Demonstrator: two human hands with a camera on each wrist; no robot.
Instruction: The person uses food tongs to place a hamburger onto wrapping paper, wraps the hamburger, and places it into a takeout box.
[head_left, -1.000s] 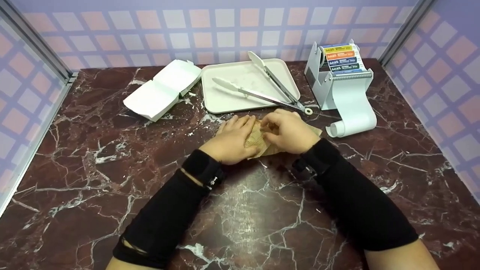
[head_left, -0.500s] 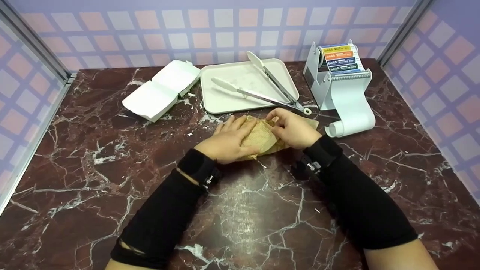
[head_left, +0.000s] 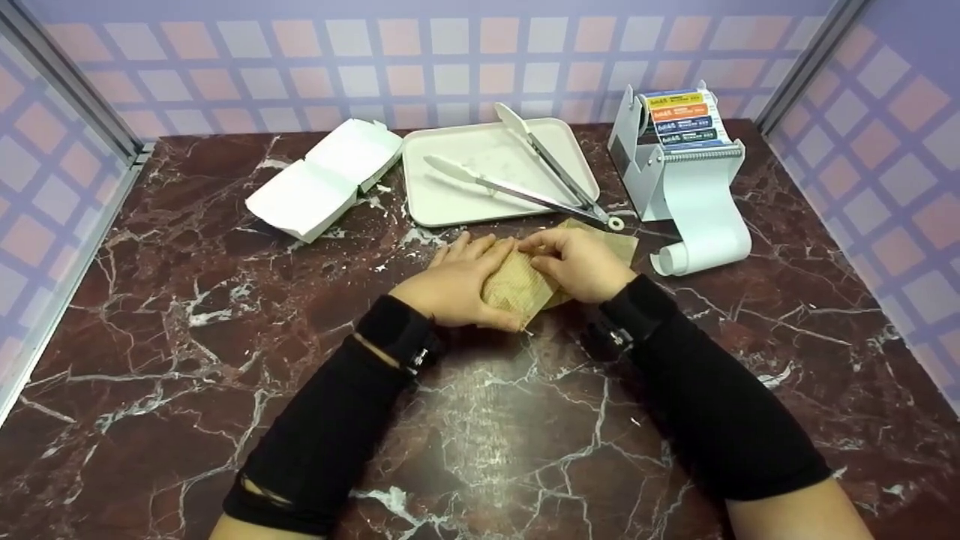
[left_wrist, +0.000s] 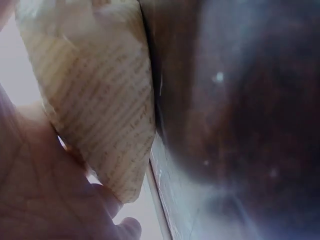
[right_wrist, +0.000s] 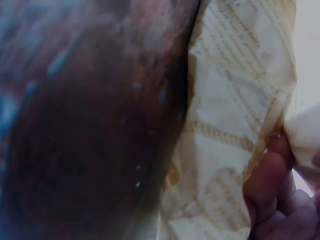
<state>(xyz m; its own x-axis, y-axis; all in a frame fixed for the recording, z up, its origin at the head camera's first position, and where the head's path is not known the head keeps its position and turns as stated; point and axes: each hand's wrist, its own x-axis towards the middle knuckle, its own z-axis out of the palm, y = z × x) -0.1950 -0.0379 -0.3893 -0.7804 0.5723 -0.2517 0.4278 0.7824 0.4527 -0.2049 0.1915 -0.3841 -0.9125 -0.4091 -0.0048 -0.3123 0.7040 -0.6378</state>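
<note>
A bundle of tan wrapping paper [head_left: 517, 285] with rows of brown print lies on the table in the head view. Whatever is inside it is hidden. My left hand [head_left: 454, 289] rests over the bundle's left side, fingers spread and fairly straight, thumb along the near edge. On the other side, my right hand [head_left: 589, 262] has curled fingers and pinches a folded flap of the paper. The right wrist view shows creased printed paper [right_wrist: 220, 95] beside the curled fingers [right_wrist: 270, 180]. In the left wrist view a pointed, folded end [left_wrist: 105, 100] shows beside the palm.
Behind the hands lies a cream tray [head_left: 450, 206] with metal tongs [head_left: 525, 196] across it. An opened white carton [head_left: 322, 180] is at the back left. A label dispenser [head_left: 645, 161] with a hanging white strip [head_left: 709, 210] stands at the back right. Patterned walls enclose the marbled table [head_left: 480, 435].
My right hand has moved slightly, first right and then back left, and a paper flap now lies folded over the bundle's near right side. My left hand stays on the bundle.
</note>
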